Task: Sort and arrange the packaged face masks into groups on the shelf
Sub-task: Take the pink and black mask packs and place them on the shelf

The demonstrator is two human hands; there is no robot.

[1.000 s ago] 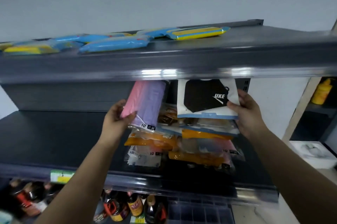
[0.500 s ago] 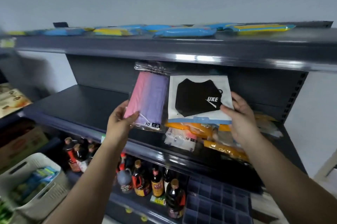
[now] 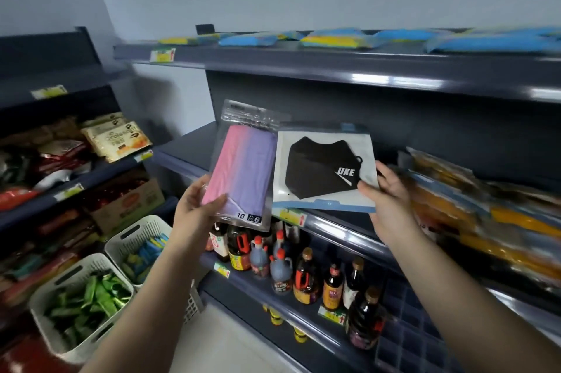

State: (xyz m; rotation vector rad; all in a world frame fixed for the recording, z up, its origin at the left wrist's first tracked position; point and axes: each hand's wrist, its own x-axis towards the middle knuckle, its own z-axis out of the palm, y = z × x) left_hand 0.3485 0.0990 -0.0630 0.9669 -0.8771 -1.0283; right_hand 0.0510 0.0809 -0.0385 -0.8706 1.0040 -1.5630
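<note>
My left hand [image 3: 196,211] grips the lower left corner of a clear pack of pink-and-purple masks [image 3: 244,173], held upright in front of the dark middle shelf [image 3: 188,148]. Beside it, my right hand [image 3: 387,201] holds the lower right edge of a white pack with a black mask [image 3: 323,170]. The two packs touch side by side. A blurred pile of orange and clear mask packs [image 3: 485,205] lies on the same shelf at the right.
Blue-and-yellow packs [image 3: 334,38] lie along the top shelf. Sauce bottles [image 3: 282,263] stand on the shelf below. White baskets [image 3: 82,302] with green and blue items sit on the floor at the left. Snack bags [image 3: 115,137] fill the left shelving.
The view has swung left, so the mask pile now lies at the right. Both hands carried their packs leftward along the shelf and a little away from the pile.
</note>
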